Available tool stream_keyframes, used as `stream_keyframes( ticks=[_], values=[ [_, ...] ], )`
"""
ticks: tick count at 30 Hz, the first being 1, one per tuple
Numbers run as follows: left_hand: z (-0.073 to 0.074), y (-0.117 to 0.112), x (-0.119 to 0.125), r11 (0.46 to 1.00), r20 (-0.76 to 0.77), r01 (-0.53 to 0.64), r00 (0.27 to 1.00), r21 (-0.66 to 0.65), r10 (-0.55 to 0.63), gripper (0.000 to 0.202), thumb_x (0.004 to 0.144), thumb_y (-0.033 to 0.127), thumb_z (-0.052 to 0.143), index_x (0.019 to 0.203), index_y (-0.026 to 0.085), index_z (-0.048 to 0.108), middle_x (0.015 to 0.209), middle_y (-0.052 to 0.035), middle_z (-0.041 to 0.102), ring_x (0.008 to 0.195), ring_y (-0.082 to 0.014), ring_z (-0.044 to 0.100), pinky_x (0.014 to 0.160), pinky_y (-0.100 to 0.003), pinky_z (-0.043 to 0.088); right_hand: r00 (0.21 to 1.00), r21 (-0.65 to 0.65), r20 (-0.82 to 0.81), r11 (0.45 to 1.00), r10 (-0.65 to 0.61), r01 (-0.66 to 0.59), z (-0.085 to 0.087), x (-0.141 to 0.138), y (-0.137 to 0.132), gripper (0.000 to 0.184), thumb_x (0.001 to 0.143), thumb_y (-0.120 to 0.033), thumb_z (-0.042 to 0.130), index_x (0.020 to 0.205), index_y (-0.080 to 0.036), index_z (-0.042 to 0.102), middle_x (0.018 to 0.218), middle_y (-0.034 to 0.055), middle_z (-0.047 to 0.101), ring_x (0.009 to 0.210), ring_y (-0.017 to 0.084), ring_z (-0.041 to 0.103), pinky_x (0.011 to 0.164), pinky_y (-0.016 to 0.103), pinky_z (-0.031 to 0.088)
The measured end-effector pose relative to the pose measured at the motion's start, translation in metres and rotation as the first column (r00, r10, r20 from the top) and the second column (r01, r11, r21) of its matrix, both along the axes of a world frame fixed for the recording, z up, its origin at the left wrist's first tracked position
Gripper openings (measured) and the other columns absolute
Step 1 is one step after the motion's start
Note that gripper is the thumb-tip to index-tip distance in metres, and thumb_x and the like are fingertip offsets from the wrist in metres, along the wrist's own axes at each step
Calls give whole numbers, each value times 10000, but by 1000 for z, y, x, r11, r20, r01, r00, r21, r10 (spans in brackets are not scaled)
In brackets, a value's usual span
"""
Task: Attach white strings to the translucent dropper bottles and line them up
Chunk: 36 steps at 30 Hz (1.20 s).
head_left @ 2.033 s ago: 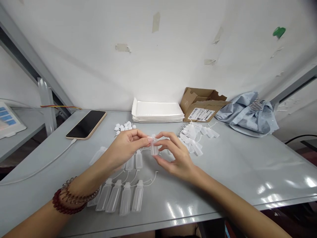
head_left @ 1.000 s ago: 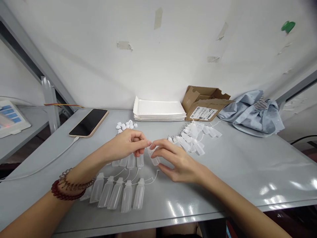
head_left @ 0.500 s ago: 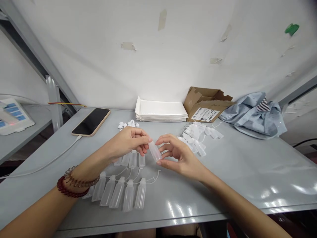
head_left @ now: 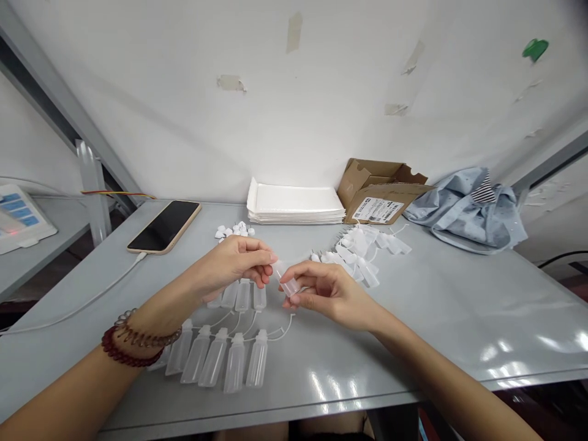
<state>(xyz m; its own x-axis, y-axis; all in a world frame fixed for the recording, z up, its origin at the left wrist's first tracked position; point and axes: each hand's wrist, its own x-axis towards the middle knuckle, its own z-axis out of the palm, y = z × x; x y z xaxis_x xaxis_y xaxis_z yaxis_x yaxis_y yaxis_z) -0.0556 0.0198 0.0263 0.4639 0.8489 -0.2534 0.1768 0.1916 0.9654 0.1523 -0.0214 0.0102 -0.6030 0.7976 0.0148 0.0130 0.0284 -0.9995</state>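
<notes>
A small translucent plastic squeeze bottle [head_left: 289, 286] is tilted between my hands. The thumb and fingers of my right hand [head_left: 329, 288] are wrapped round its lower part. My left hand [head_left: 243, 260] pinches at its upper end, where the fingertips hide the neck. Below my left hand lie several like bottles in two rows; a front-row bottle [head_left: 234, 364] has a thin strap at its neck. Behind it sits a cluster of small white caps [head_left: 234, 230]. Beyond my right hand is a pile of bottles and needle-tipped white caps [head_left: 361, 245].
A phone [head_left: 165, 226] with a white charging cable [head_left: 98, 300] lies on the grey table [head_left: 441, 318] at left. Along the wall stand a stack of white trays [head_left: 296, 205], an open cardboard box [head_left: 379, 196] and a crumpled blue cloth [head_left: 468, 211].
My right hand's fingers have closed further round the bottle's lower part. My left hand keeps its pinch at the top. The whole view has shifted slightly.
</notes>
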Motion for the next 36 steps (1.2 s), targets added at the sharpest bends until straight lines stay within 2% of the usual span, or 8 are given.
stream_keyframes(
  ticks=[4,11,19,24,28,30,32,36],
  values=[
    [2,-1,-2,998,-39,39,999,41,-37,175,738,329,658,667,169,653,627,-11,618,534,-125,560,569,-280,488,1000,15,11,1000,-5,5,4,0,-1,199,788,-121,582,976,-173,621,782,13,627,740,130,632,701,295,512],
    [7,-2,-4,974,-115,169,982,150,-152,171,733,376,658,780,218,705,735,-24,675,644,-163,594,634,-299,500,993,-31,-46,994,-107,106,-2,-5,1,155,783,-269,675,794,-162,563,694,-2,615,658,123,625,658,292,521],
    [5,0,-7,884,-220,252,960,393,-176,179,743,347,641,872,271,740,891,-30,689,793,-202,610,702,-306,488,986,-118,-160,993,-51,32,-15,-10,3,424,801,-296,662,1134,-219,412,810,-2,645,683,132,663,633,289,538],
    [4,-4,-1,949,-152,138,983,283,-98,226,774,366,620,943,222,665,846,-31,675,772,-192,636,668,-290,509,987,141,-33,977,-157,160,-19,-11,2,291,853,-241,568,1128,-189,489,816,11,619,709,127,635,687,306,523],
    [4,-7,3,937,-273,127,961,325,-36,225,814,380,561,702,193,615,629,20,591,552,-128,581,542,-233,451,942,505,132,839,-309,204,-26,-13,-1,293,843,-171,538,1133,-200,511,735,-12,566,629,115,536,590,260,465],
    [4,-7,4,919,-335,173,941,355,-47,256,818,378,557,647,194,605,560,31,566,520,-116,548,507,-213,414,936,560,165,810,-311,171,-28,-14,-3,289,842,-161,524,1128,-198,508,724,-13,559,608,116,514,563,251,444],
    [5,-8,2,904,-390,230,918,360,-78,253,824,388,551,672,204,635,537,33,570,520,-117,533,480,-203,384,951,496,166,856,-262,149,-28,-14,-4,259,856,-166,505,1112,-196,483,704,-19,560,604,117,539,567,250,446],
    [5,-9,0,880,-426,262,901,396,-76,228,830,393,550,743,219,669,639,28,628,577,-118,550,503,-201,391,987,167,35,975,-154,146,-22,-14,-3,133,892,-251,495,970,-217,394,639,-43,573,580,116,572,596,266,466]
  ],
)
